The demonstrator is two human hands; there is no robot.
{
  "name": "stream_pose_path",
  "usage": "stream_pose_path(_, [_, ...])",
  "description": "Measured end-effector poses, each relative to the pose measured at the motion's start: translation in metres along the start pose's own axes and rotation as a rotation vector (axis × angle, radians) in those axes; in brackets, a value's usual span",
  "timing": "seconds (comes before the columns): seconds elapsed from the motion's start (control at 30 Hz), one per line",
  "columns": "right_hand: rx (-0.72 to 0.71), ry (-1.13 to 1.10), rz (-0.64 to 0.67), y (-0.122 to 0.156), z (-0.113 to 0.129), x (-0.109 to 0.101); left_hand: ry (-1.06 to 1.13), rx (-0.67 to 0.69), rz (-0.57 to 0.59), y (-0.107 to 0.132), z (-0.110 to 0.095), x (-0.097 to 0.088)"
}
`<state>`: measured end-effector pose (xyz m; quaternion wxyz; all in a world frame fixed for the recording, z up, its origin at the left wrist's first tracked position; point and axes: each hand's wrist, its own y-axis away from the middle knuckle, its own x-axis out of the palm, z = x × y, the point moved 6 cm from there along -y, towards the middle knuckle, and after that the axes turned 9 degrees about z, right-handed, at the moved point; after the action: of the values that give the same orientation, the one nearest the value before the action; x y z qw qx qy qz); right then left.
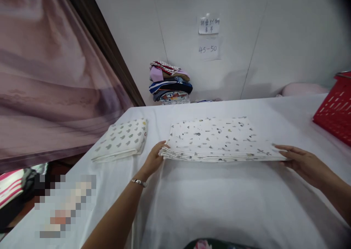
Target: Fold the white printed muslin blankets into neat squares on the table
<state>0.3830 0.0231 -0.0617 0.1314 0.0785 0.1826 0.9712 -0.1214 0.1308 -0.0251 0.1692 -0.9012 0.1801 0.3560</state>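
A white cloth (pixel 211 137) with small grey and dark printed figures is folded into a wide rectangle, its layered edge facing me. At its near left corner my left hand (pixel 156 155) pinches the stacked layers; a metal band sits on that wrist. My right hand (pixel 300 163) grips the near right corner, with the thumb side on top and fingers partly beneath. The near edge appears slightly raised from the white-covered table (pixel 219 197). Left of it lies a second folded cloth (pixel 123 137), white with grey leaf-like prints, touched by neither hand.
A red plastic basket (pixel 336 110) stands at the right edge. Behind the table is a pile of folded fabrics (pixel 171 82) against the wall. A pinkish curtain (pixel 55 77) hangs at the left. A blurred-out item (pixel 67 208) lies at the front left.
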Motion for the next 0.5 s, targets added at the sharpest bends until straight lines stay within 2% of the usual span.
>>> stream_pose_path(0.17, [0.139,0.060,0.009,0.006,-0.023,-0.006,-0.088,0.027,0.082,0.015,0.003,0.007])
stream_pose_path(0.3, [0.124,0.206,0.005,0.006,-0.033,-0.011,-0.212,0.079,0.070,0.026,0.002,0.017])
stream_pose_path(0.4, [0.099,0.499,0.026,0.008,-0.028,-0.012,-0.303,0.121,0.093,0.033,-0.006,0.021])
stream_pose_path(0.5, [-0.054,0.946,0.032,0.013,-0.016,-0.008,-0.384,0.156,0.122,0.040,-0.012,0.021])
